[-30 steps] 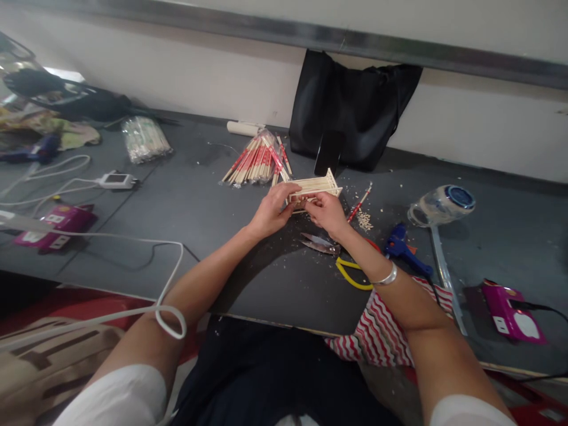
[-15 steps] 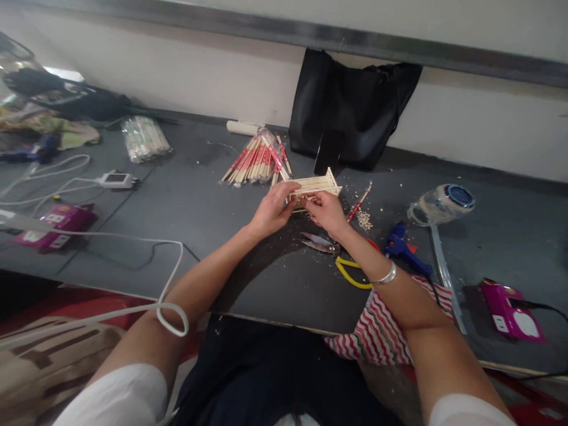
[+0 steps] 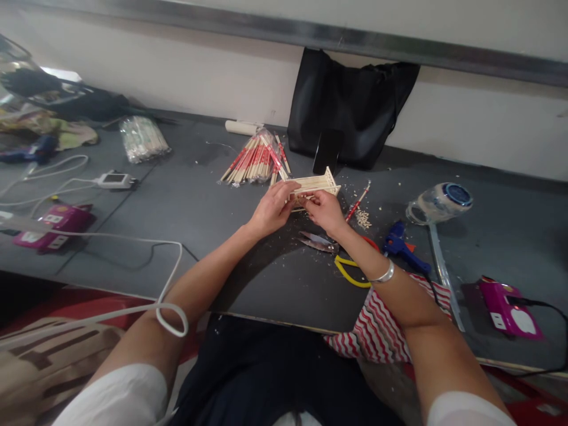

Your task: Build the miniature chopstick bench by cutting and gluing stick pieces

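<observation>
A small frame built of pale wooden sticks [image 3: 317, 182] is held a little above the grey table. My left hand [image 3: 276, 207] grips its left end, fingers closed over the edge. On its near side, my right hand [image 3: 325, 210] has its fingers pinched against the sticks; whether a small piece sits between the fingertips I cannot tell. Below the hands lie scissors [image 3: 319, 241] with yellow handles, partly under my right forearm. One red-banded chopstick [image 3: 357, 201] and a heap of small pale bits [image 3: 362, 219] rest right of my right hand.
Red-banded chopsticks [image 3: 255, 160] in plastic lie behind the frame; another wrapped bundle [image 3: 142, 139] is farther left. A black bag [image 3: 346, 106] with a phone [image 3: 328, 151] stands at the wall. To the right are a blue glue gun [image 3: 403, 245], a jar [image 3: 437, 204] and a purple power box [image 3: 510, 310].
The view has shifted very slightly. Both hands keep their hold on the stick frame, with hardly any finger movement visible.
</observation>
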Tool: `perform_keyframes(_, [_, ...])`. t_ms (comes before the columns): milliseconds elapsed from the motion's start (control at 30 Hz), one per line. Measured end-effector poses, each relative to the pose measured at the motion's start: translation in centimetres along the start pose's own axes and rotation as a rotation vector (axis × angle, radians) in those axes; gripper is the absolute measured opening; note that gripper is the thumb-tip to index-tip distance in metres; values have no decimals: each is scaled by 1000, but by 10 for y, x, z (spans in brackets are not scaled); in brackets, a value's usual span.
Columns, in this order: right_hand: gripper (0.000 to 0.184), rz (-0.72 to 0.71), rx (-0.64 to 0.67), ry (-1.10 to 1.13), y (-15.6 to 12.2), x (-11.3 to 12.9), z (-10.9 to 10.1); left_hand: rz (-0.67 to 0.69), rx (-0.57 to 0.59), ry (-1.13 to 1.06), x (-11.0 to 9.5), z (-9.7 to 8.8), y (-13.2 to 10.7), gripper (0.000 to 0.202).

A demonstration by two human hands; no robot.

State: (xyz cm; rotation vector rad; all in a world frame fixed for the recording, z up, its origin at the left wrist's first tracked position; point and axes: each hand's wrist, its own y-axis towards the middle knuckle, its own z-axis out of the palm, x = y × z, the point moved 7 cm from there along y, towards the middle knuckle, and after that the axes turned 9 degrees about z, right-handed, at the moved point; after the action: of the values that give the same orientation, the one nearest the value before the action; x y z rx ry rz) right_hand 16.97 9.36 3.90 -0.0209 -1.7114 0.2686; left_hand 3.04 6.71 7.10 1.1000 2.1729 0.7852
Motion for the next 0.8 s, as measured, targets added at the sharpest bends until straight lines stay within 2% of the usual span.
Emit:
perform_keyframes(300, [20, 23, 22, 25, -2, 3, 0, -43, -12, -19, 4, -1, -1, 31])
perform_keyframes(467, [24, 85, 100, 73, -7, 4, 5, -57, -4, -38, 4, 0, -1, 35])
perform_keyframes(800, [33, -9, 141, -6, -11, 8, 1, -48, 21, -43, 3, 1, -3, 51])
